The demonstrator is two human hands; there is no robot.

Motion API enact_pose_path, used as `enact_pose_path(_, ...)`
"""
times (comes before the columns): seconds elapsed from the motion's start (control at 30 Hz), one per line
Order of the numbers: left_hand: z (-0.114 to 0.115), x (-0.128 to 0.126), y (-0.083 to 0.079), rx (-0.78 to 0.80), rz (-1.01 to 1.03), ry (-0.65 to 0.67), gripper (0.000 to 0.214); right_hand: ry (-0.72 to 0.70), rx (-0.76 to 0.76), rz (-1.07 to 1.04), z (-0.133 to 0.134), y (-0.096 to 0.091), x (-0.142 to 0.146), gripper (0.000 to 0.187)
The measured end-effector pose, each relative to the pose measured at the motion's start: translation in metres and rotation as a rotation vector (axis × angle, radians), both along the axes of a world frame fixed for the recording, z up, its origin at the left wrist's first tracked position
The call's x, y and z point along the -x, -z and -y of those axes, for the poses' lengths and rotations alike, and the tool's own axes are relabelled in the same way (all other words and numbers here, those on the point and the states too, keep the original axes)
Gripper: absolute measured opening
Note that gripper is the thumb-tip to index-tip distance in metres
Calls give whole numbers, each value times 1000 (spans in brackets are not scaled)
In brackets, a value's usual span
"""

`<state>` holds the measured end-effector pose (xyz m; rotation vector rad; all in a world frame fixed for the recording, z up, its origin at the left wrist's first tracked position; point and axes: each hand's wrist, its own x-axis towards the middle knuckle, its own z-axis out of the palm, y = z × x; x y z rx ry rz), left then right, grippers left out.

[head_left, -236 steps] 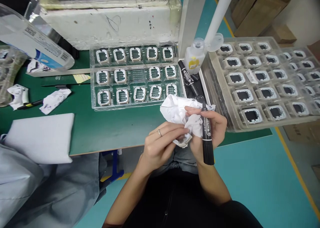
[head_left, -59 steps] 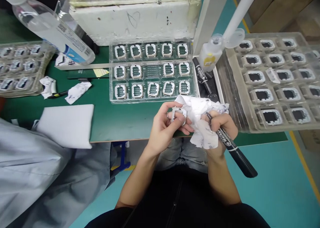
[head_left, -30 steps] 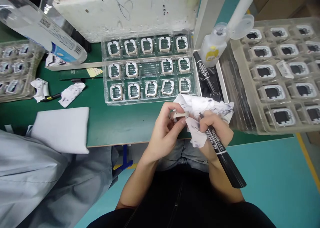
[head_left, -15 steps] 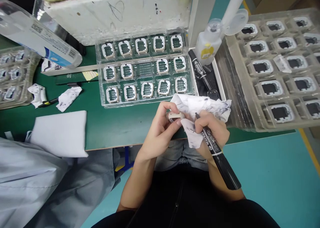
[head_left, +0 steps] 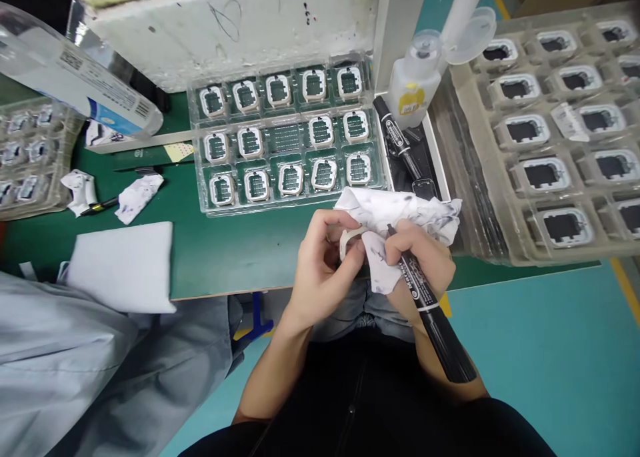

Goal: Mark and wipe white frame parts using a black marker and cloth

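Between the thumb and fingers of my left hand (head_left: 323,263) is a small pale watch-case frame (head_left: 351,237), held above the table's front edge. My right hand (head_left: 420,257) grips a black marker (head_left: 427,303), its tip pointing up and its thick end toward me. A stained white cloth (head_left: 380,260) is also pinched in the right hand, and its edge touches the frame. More crumpled cloth (head_left: 400,207) lies just beyond the fingers. Behind my hands, a clear plastic tray (head_left: 287,118) carries several similar frames, with one compartment in its middle row bare.
On the right, stacked trays (head_left: 480,177) hold more frames. A bottle with a yellow label (head_left: 413,87) stands by a box with another marker (head_left: 397,133). At left are a large clear bottle (head_left: 80,73), a white pad (head_left: 120,263) and a neighbour's grey-blue clothing (head_left: 65,370).
The frame has turned in my left fingers and now shows its open ring side more. Both hands stay close together, and the view has shifted slightly.
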<state>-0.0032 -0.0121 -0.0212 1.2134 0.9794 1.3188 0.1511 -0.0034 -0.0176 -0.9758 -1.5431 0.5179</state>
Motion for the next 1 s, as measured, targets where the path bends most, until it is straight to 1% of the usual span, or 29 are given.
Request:
enact_pose_path(0.17, 0, 0, 2, -36, -36, -16, 17, -11, 1, -29, 0, 1, 1, 38)
enact_pose_path(0.43, -1, 1, 3, -45, -58, -24, 19, 23, -10, -12, -1, 2, 2, 38)
enact_pose_path(0.63, 0, 4, 3, -13, 17, 66, 21, 48, -68, -1, -2, 4, 5, 39)
enact_pose_path(0.8, -2, 5, 2, -12, 32, 91, 26, 73, -121, -2, -1, 11, 6, 39)
enact_pose_path(0.9, -5, 6, 2, -16, 56, 114, 25, 109, -153, 21, 1, 15, 8, 38)
enact_pose_path(1.0, -7, 8, 1, 14, 85, 152, 24, 154, -172, 2, 2, 19, 11, 38)
